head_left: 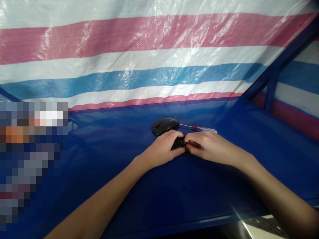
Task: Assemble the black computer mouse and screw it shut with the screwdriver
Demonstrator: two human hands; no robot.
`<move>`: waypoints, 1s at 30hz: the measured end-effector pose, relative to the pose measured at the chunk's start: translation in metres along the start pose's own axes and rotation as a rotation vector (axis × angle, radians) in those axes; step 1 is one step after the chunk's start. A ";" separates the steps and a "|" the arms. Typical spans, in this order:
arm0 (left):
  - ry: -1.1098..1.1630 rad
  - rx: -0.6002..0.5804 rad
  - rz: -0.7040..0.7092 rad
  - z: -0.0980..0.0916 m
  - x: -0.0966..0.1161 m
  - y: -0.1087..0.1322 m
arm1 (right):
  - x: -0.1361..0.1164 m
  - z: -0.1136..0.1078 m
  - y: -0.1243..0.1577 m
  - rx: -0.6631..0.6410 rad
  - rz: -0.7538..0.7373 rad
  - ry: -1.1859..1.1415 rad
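Left hand (161, 148) and right hand (209, 148) pinch a black part (179, 143) between fingertips, mouse (164, 126) just beyond them; probably best kept low over the table (174, 192).

Both bare forearms reach forward and converge at the middle; the left forearm (99, 205) rises from the lower edge on a long diagonal, while the right forearm (281, 196) comes in from the lower right corner; both wrists lie low and nearly straight; the left hand (161, 147) is knuckles-up, its fingers (178, 135) curled forward and its thumb tucked below; the right hand (208, 146) faces it, back upward, its fingertips (190, 143) pinched together; the two hands meet fingertip to fingertip, touching.
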State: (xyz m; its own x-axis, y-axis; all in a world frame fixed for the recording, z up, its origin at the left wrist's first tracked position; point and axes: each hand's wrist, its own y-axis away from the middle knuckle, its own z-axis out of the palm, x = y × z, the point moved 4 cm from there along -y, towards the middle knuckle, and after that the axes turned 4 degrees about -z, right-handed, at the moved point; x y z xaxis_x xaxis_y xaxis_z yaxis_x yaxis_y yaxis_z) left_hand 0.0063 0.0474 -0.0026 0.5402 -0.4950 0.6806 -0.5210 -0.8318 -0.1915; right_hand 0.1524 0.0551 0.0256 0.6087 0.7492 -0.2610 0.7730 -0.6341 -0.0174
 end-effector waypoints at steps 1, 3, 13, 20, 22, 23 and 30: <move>-0.001 -0.001 -0.001 0.000 0.000 0.000 | 0.000 0.000 0.000 -0.001 0.002 -0.005; -0.006 -0.004 0.001 0.000 0.001 0.000 | 0.001 0.000 -0.001 -0.002 0.007 -0.016; -0.042 -0.016 0.017 0.002 0.002 0.000 | 0.001 0.001 -0.001 -0.057 0.021 -0.034; -0.054 -0.013 0.034 0.002 0.002 0.000 | 0.002 0.000 0.000 -0.079 0.023 -0.050; -0.057 -0.007 0.032 0.001 0.003 0.001 | 0.001 0.000 -0.001 -0.074 0.021 -0.053; -0.059 -0.006 0.032 0.001 0.003 0.001 | 0.001 0.000 -0.002 -0.071 0.020 -0.055; -0.082 -0.037 0.016 0.002 0.004 0.000 | 0.003 -0.005 0.004 -0.016 -0.003 -0.016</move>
State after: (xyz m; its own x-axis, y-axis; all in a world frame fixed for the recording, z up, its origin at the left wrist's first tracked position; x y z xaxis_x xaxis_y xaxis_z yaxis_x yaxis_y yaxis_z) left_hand 0.0099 0.0447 -0.0010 0.5826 -0.5286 0.6174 -0.5535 -0.8143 -0.1749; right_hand 0.1586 0.0557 0.0296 0.6036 0.7478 -0.2765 0.7775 -0.6288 -0.0032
